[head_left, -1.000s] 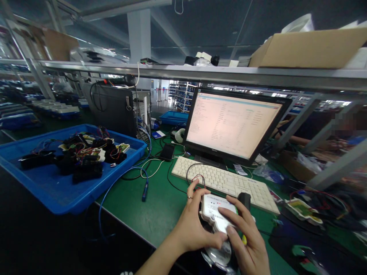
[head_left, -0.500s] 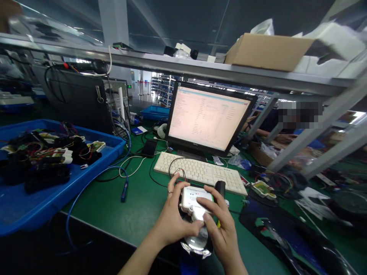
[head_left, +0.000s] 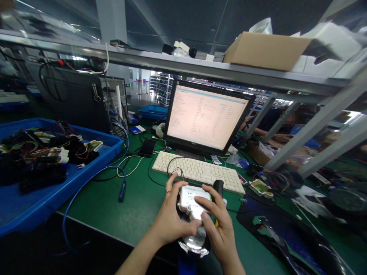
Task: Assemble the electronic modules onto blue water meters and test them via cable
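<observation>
Between my two hands is a white plastic module [head_left: 191, 196] with printed text on its face and thin wires at its far end. My left hand [head_left: 172, 217], with a ring on one finger, grips its left side, thumb at the near edge. My right hand [head_left: 219, 219] closes on the right side, fingers lying over the printed face. Right under the module sits a round, shiny clear-and-silver part [head_left: 195, 240]; whether the two are joined is hidden. A black cylindrical piece [head_left: 218, 187] sticks up beyond my right fingers.
A cream keyboard [head_left: 197, 172] lies just beyond my hands, before a lit monitor [head_left: 206, 116]. At left stands a blue tray [head_left: 94, 162] of wired parts. A blue cable [head_left: 122, 191] and a phone [head_left: 147, 148] lie between. Dark panels [head_left: 275, 233] lie right; a person sits beyond.
The whole view has shifted slightly, so everything sits a little further left. Both hands keep the same hold on the white module.
</observation>
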The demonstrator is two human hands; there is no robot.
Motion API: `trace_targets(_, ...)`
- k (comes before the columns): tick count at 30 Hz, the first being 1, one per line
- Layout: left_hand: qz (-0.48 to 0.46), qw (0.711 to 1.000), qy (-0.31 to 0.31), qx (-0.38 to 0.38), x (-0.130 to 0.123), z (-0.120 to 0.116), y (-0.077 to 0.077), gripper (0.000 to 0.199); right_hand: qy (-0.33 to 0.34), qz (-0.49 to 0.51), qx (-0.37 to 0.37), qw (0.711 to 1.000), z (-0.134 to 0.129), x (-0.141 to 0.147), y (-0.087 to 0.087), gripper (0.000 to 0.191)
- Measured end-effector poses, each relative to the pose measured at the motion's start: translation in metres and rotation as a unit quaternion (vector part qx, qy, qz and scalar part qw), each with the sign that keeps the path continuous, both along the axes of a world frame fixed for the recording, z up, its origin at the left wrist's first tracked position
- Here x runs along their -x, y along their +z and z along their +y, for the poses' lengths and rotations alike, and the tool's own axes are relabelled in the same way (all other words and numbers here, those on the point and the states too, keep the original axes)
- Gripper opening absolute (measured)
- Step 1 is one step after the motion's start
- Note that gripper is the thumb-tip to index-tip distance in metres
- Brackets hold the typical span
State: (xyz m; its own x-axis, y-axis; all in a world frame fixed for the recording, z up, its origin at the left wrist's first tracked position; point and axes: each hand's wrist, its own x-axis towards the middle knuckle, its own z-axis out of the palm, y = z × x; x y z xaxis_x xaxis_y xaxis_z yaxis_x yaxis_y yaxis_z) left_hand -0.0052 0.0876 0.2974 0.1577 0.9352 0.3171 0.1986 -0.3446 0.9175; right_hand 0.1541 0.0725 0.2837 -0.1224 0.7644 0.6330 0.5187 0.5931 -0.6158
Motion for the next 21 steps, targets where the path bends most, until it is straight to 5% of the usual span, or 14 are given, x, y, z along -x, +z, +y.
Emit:
trace_targets(9,-0.003,1.0,0.0,-0.005,-0.002,0.002,-0.003,0.073,0.001,-0.017,0.001,1.0,0.0,0.0,0.003,0.025)
trace_targets(13,-0.009,1.0,-0.008,-0.006,0.017,-0.005,-0.003,0.084,-0.014,-0.02,-0.004,1.0,0.0,0.0,0.002,0.026)
trace_targets(15,-0.025,0.999,0.036,0.008,0.043,-0.005,-0.007,0.072,-0.019,-0.018,-0.007,1.0,0.001,0.0,0.0,0.03)
trace_targets(17,-0.014,0.985,0.16,0.065,0.078,0.0,-0.013,0.041,-0.021,-0.022,-0.009,1.0,0.002,0.0,-0.002,0.032)
trace_targets(19,0.101,0.953,0.266,0.102,0.116,0.01,-0.018,0.04,-0.021,-0.027,-0.009,0.999,0.003,-0.001,-0.003,0.032)
trace_targets(21,0.229,0.911,0.299,0.168,0.148,0.022,-0.021,0.045,-0.016,-0.032,-0.014,0.999,0.005,-0.002,-0.004,0.032)
